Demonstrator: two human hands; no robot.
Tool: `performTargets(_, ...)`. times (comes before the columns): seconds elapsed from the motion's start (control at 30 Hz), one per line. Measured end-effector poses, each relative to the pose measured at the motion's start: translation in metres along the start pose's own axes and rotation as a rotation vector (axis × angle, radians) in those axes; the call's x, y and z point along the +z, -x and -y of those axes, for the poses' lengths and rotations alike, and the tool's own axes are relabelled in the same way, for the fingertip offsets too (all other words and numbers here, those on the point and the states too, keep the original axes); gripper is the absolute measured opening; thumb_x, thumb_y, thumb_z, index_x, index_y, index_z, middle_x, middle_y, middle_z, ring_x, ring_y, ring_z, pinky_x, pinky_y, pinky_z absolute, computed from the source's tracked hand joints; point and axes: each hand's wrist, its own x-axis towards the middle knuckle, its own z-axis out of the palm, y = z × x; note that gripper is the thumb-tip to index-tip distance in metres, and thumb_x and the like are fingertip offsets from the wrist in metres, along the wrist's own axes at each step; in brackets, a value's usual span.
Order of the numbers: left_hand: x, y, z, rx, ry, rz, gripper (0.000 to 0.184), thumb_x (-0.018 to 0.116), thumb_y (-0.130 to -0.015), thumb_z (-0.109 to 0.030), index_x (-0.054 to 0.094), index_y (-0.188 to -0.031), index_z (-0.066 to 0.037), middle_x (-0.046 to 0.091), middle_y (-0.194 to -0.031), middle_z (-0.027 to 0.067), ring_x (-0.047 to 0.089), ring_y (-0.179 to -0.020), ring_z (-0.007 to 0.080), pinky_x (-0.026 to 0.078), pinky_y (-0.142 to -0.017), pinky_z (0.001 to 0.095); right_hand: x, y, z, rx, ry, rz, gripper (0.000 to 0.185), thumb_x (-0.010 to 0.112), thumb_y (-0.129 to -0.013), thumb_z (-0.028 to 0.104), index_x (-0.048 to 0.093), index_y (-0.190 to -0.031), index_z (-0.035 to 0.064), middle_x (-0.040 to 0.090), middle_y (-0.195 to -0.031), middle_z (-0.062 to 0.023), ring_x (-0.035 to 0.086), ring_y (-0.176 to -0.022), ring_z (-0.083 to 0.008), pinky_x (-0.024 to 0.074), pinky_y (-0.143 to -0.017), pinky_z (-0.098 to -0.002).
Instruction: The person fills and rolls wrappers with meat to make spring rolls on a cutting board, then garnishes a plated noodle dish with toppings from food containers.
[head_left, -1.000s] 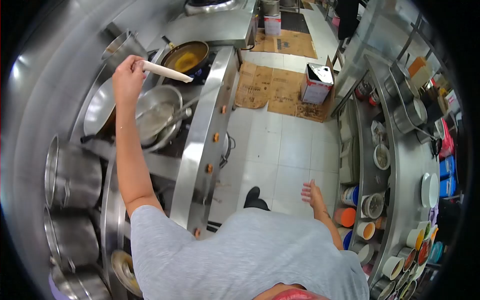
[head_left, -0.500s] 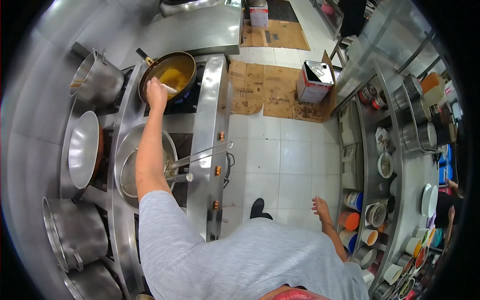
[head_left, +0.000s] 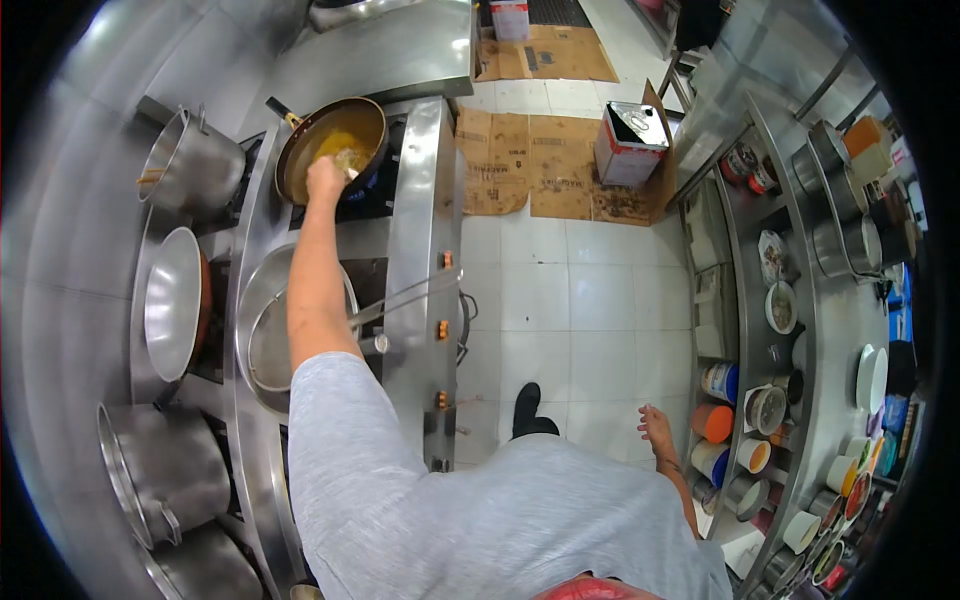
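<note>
My left hand (head_left: 324,180) reaches into a dark frying pan (head_left: 290,165) on the far burner. The fingers are closed on a small whitish utensil (head_left: 351,174), its kind unclear and mostly hidden by the hand. Yellow food (head_left: 340,140) lies in the pan around it. Beneath my left forearm sits a wide metal bowl (head_left: 248,300) with a round strainer (head_left: 268,345) in it. The strainer's long handle (head_left: 410,292) sticks out over the stove front. Low at my right side hangs my right hand (head_left: 656,427), fingers loosely apart, holding nothing.
Tall steel pots (head_left: 165,470) and a wide pan (head_left: 172,300) line the stove's back. Flattened cardboard (head_left: 560,160) covers the floor ahead, with a square tin (head_left: 632,150) on it. Shelving (head_left: 765,300) with tubs and bowls runs along the right.
My left hand has moved slightly right and deeper into the pan, and the whitish utensil now meets the yellow food. The view has shifted slightly. My right hand still hangs at my side.
</note>
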Motion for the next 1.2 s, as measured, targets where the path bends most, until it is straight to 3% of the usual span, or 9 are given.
performTargets(0.23, -0.159, 0.016, -0.04, 0.112, 0.265, -0.343, 0.03, 0.054, -0.082, -0.017, 0.069, -0.106, -0.008, 0.068, -0.094, 0.0212, 0.066, -0.092, 0.0337, 0.049, -0.081, 0.0391, -0.042, 0.069, -0.119, 0.092, -0.172, -0.071, 0.051, 0.047, -0.093, 0.051, 0.063, -0.11, 0.0061, 0.06, -0.088, -0.0088, 0.06, -0.07, -0.0168, 0.0477, -0.055, -0.0293)
performTargets(0.3, -0.227, 0.078, -0.107, 0.055, 0.83, -0.272, 0.025, 0.056, -0.092, -0.021, 0.068, -0.109, -0.007, 0.069, -0.094, 0.0074, 0.062, -0.082, 0.0149, 0.047, -0.07, 0.0307, -0.052, 0.099, -0.181, 0.107, -0.224, -0.109, 0.052, 0.047, -0.092, 0.052, 0.063, -0.11, 0.0063, 0.06, -0.088, -0.0089, 0.06, -0.07, -0.0171, 0.0475, -0.056, -0.0306)
performTargets(0.37, -0.283, 0.187, -0.198, 0.32, 1.289, -0.202, 0.028, 0.06, -0.091, -0.022, 0.065, -0.113, -0.005, 0.066, -0.103, 0.0054, 0.059, -0.091, 0.0126, 0.043, -0.078, 0.028, -0.056, 0.116, -0.257, 0.129, -0.317, -0.138, 0.056, 0.046, -0.091, 0.056, 0.063, -0.112, 0.007, 0.06, -0.088, -0.0088, 0.06, -0.072, -0.0168, 0.0473, -0.058, -0.0327)
performTargets(0.47, -0.283, 0.338, -0.306, 0.848, 1.666, 0.287, 0.029, 0.059, -0.091, -0.021, 0.063, -0.111, 0.0, 0.064, -0.108, 0.0096, 0.059, -0.093, 0.0132, 0.042, -0.079, 0.0268, -0.06, 0.19, -0.32, 0.176, -0.409, -0.313, 0.059, 0.046, -0.09, 0.058, 0.063, -0.113, 0.0063, 0.062, -0.09, -0.0086, 0.058, -0.077, -0.0165, 0.0471, -0.063, -0.0334)
performTargets(0.63, -0.195, 0.6, -0.486, 1.302, 0.956, 1.156, 0.022, 0.058, -0.087, -0.006, 0.066, -0.106, -0.003, 0.062, -0.108, 0.0062, 0.059, -0.094, 0.017, 0.047, -0.079, 0.028, -0.064, 0.314, -0.45, 0.158, -0.671, -0.665, 0.064, 0.044, -0.089, 0.063, 0.062, -0.118, 0.0086, 0.061, -0.095, -0.0069, 0.052, -0.083, -0.0172, 0.0442, -0.067, -0.033)
performTargets(0.73, -0.196, 0.759, -0.541, 1.855, 0.66, 1.203, 0.026, 0.059, -0.088, -0.01, 0.064, -0.113, -0.008, 0.06, -0.104, 0.01, 0.06, -0.087, 0.021, 0.048, -0.079, 0.0307, -0.051, 0.387, -0.506, 0.292, -0.794, -0.84, 0.062, 0.049, -0.088, 0.059, 0.062, -0.119, 0.0067, 0.061, -0.097, -0.0061, 0.053, -0.087, -0.0169, 0.0435, -0.067, -0.0314)
performTargets(0.87, -0.214, 0.905, -0.595, 2.183, 0.637, 1.287, 0.026, 0.059, -0.09, -0.014, 0.062, -0.115, -0.009, 0.06, -0.105, 0.0052, 0.058, -0.093, 0.0154, 0.046, -0.076, 0.0282, -0.058, 0.455, -0.521, 0.303, -1.032, -1.06, 0.054, 0.056, -0.088, 0.05, 0.061, -0.118, 0.0057, 0.061, -0.095, -0.0047, 0.054, -0.086, -0.0158, 0.0427, -0.067, -0.029)
performTargets(0.97, -0.225, 0.98, -0.634, 2.196, 0.678, 1.333, 0.027, 0.06, -0.09, -0.016, 0.062, -0.116, -0.009, 0.059, -0.106, 0.0047, 0.057, -0.092, 0.0148, 0.045, -0.074, 0.0262, -0.091, 0.459, -0.529, 0.21, -1.063, -1.135, 0.041, 0.062, -0.088, 0.032, 0.062, -0.116, 0.001, 0.066, -0.105, -0.0115, 0.059, -0.1, -0.0196, 0.046, -0.088, -0.0318)
performTargets(1.2, -0.228, 1.105, -0.758, 1.99, 0.795, 1.612, 0.032, 0.056, -0.093, -0.017, 0.056, -0.123, -0.007, 0.058, -0.109, 0.0015, 0.057, -0.094, 0.0102, 0.045, -0.076, 0.0232, -0.39, 0.494, -0.541, -0.243, -0.554, -1.372, 0.037, 0.059, -0.092, 0.03, 0.063, -0.117, 0.0039, 0.067, -0.099, -0.0047, 0.058, -0.091, -0.0112, 0.0463, -0.08, -0.0261)
